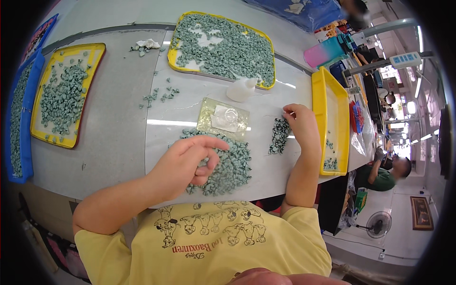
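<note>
My left hand hovers over the near pile of small grey-green pieces. Its index finger is stretched out and the other fingers curl loosely, apart from it; nothing shows in them. Over to the right, my right hand has thumb and fingertips pinched together, and whatever is between them is too small to make out. Just below those fingertips lies a smaller heap of green pieces with dark bits. Between the hands and farther off is a clear yellowish block bearing a white paper and a small round dish.
Behind the block stands a white squeeze bottle. Yellow-rimmed trays of pieces lie at the far middle and left, beside a blue tray. A yellow bin borders the right, with a pink-blue bottle beyond. Another person sits farther right.
</note>
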Demonstrator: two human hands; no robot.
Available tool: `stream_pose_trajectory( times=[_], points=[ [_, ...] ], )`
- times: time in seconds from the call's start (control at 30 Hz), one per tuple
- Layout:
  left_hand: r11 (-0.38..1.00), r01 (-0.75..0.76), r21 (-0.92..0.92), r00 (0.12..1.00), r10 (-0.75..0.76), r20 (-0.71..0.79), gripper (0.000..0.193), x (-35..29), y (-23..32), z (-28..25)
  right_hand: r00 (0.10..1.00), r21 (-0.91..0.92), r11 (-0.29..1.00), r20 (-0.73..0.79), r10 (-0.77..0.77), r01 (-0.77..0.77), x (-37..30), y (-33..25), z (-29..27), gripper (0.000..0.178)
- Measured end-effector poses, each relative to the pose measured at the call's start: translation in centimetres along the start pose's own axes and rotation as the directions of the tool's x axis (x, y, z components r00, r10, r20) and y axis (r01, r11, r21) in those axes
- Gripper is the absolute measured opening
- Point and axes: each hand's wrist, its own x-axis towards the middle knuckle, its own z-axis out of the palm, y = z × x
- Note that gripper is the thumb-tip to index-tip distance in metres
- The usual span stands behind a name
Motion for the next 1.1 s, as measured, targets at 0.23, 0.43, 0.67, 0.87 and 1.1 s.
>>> stream_pose_trajectory(
  times=[0.23, 0.43, 0.67, 0.87, 1.1],
  points=[
    [0.983, -0.169, -0.071, 0.981, 0.161, -0.104, 0.018, 0.2, -0.1, -1.2, 0.997, 0.023, 1.000, 0.077, -0.014, 0.012, 0.2, -1.3, 1.0, 0.017],
    [0.963, -0.266, -0.040, 0.959, 0.260, -0.116, 0.024, -0.5, 0.9, -2.0, 0.995, -0.013, 0.995, 0.024, -0.095, 0.095, -0.3, -2.4, 1.7, 0.018],
    [0.871, -0.491, -0.026, 0.844, 0.469, -0.260, 0.027, -0.6, 3.3, -2.3, 0.994, 0.012, 0.995, 0.034, -0.100, 0.099, -0.8, -1.8, 0.5, 0.018],
    [0.923, -0.370, -0.106, 0.913, 0.340, -0.225, 0.024, 0.6, 1.5, 1.1, 0.972, 0.290, 0.930, -0.132, -0.196, 0.226, -2.1, -3.2, -1.4, 0.019],
    [0.979, -0.199, -0.036, 0.980, 0.198, -0.039, 0.015, 1.2, -0.5, 3.1, 0.787, 0.547, 0.592, -0.234, -0.570, 0.592, -5.6, -7.5, -0.9, 0.023]
  ],
)
